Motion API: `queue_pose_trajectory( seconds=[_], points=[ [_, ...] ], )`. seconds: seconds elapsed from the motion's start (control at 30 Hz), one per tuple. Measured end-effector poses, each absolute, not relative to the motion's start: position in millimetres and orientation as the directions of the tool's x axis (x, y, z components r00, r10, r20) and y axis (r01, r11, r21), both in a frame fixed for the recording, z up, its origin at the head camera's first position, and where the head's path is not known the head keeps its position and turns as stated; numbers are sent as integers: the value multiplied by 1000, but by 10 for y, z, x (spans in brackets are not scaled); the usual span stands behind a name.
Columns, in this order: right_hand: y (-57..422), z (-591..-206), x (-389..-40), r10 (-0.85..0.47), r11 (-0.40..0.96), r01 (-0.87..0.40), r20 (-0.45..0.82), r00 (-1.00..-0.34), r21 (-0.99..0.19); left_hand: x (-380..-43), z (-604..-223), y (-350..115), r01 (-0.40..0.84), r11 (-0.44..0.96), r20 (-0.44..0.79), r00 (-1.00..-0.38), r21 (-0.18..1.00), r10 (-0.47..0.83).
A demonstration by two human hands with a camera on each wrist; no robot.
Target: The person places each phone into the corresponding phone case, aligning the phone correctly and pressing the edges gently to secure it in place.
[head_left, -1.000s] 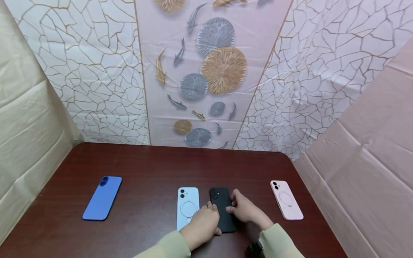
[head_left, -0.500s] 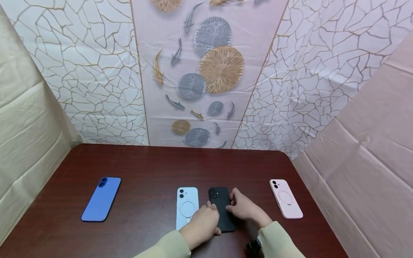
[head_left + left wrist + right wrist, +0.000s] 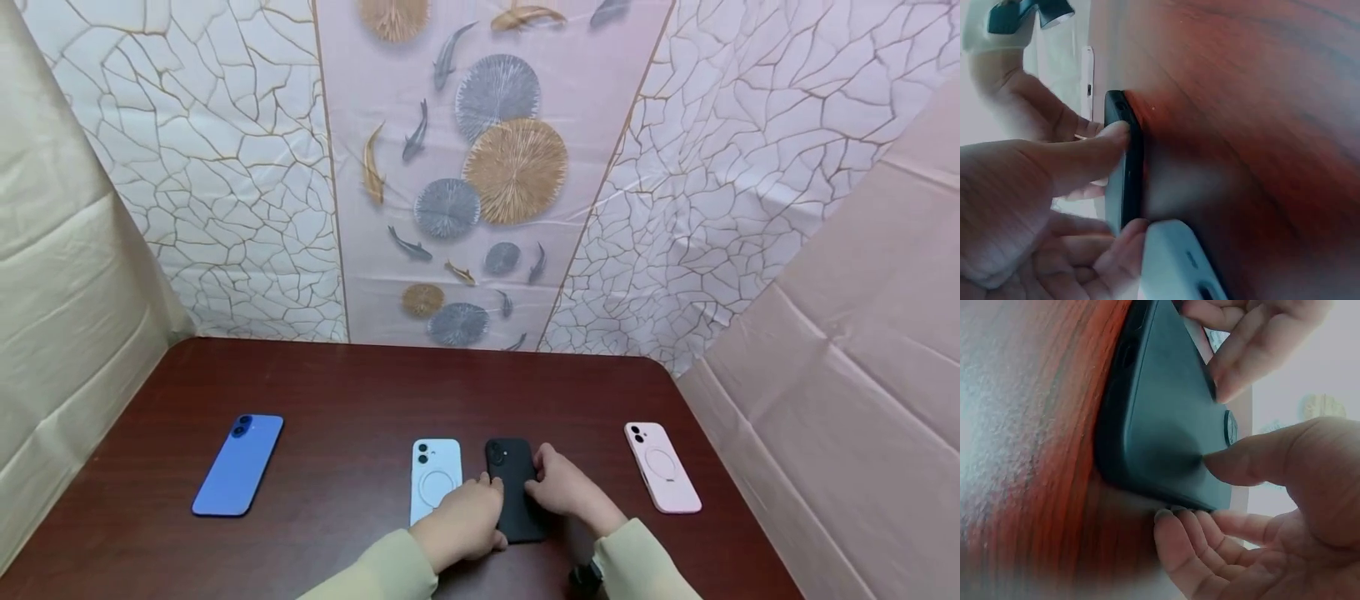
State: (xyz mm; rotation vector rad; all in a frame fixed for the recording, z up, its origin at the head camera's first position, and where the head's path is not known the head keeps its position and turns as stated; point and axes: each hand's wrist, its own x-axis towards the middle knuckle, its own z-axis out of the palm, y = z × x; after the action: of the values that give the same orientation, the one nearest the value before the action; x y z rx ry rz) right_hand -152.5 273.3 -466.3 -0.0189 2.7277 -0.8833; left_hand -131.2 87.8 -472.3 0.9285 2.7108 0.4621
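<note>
A black phone (image 3: 516, 504) lies back up on the table, camera end away from me. My left hand (image 3: 467, 518) holds its left side; in the left wrist view, the thumb (image 3: 1107, 147) presses the near end and curled fingertips meet the long edge. From the other side my right hand (image 3: 567, 486) pinches it. The right wrist view has that thumb (image 3: 1241, 459) on the back and the fingers (image 3: 1179, 544) tucked at the side edge. Just left lies a light blue phone (image 3: 437, 458) with a ring on its back, its lower part covered by my left hand.
A blue phone (image 3: 238, 467) lies far left on the dark red-brown table (image 3: 360, 392). At the right is a pink phone (image 3: 663, 467) with a ring on its back. Patterned cloth (image 3: 247, 167) hangs behind the table, with plain cloth (image 3: 847, 375) along the sides.
My left hand has shifted slightly left and covers more of the light blue phone's ring. The head view has tilted a little. The right hand keeps its place on the black phone.
</note>
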Motion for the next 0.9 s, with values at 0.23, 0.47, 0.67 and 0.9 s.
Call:
queue_pose_trajectory(
  seconds=[0.23,0.47,0.67,0.9],
  points=[
    [2909,-4676,-1551,-15,801,64,-127,-992,-595,-1279,-4619,548,561,660,75,-787,499,612],
    [3303,-4612,-1545,78,876,78,-20,-997,-476,-1413,-4525,-104,469,772,218,-883,429,416],
    [3569,-4581,-1507,127,902,111,10,-992,-417,-1520,-4515,-676,290,880,197,-953,375,230],
    [3778,-4615,-1506,221,911,200,16,-975,-362,-1576,-4545,-1199,131,934,101,-990,334,102]
  ],
)
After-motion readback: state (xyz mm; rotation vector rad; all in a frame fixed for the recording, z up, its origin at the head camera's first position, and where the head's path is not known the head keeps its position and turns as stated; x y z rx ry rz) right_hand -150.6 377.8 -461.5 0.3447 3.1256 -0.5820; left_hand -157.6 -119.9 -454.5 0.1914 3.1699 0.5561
